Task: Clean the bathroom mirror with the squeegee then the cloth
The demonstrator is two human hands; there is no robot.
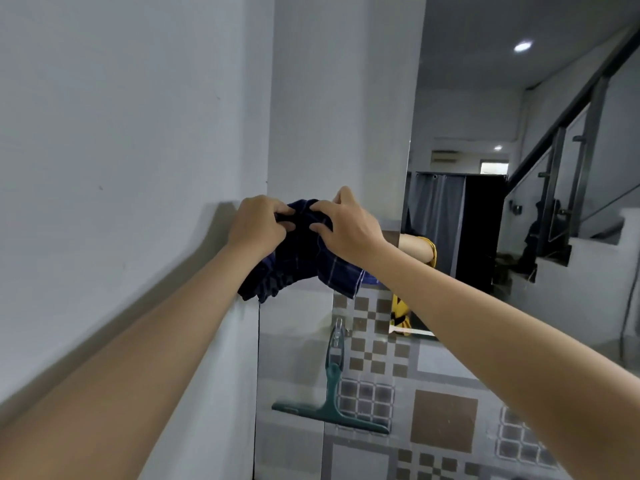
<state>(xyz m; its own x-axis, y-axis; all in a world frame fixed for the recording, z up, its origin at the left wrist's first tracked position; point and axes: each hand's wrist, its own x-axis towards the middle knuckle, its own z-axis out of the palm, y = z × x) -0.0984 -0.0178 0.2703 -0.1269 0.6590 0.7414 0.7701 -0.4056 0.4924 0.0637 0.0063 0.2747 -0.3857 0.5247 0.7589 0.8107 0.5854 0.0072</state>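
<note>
Pale grey plaster wall fills most of what we see, with patterned brown-and-grey tiling lower down and the frameless bathroom mirror beyond our right-hand fingertips, showing a reflected stairway and curtain. Between our two hands hangs the dark navy checked cotton cloth; our left hand has its fingers curled shut on one bunched edge, and our right hand pinches the other edge, fingers closed into the fabric, thumb raised above. Most of the cloth droops below both sets of fingers, in front of the wall rather than the glass.

Well below our fingers the teal plastic squeegee with its long blade hangs blade-down from a small clear wall hook, untouched by either hand. From that we judge the squeegee pass finished and the cloth step just starting: we seem to be gathering or refolding the fabric into a pad. Next, we would need a flat, firm fold under one hand, then a shift to the right of where our fingers are now, onto the mirror, pressing evenly so no streaks remain along the near edge.
</note>
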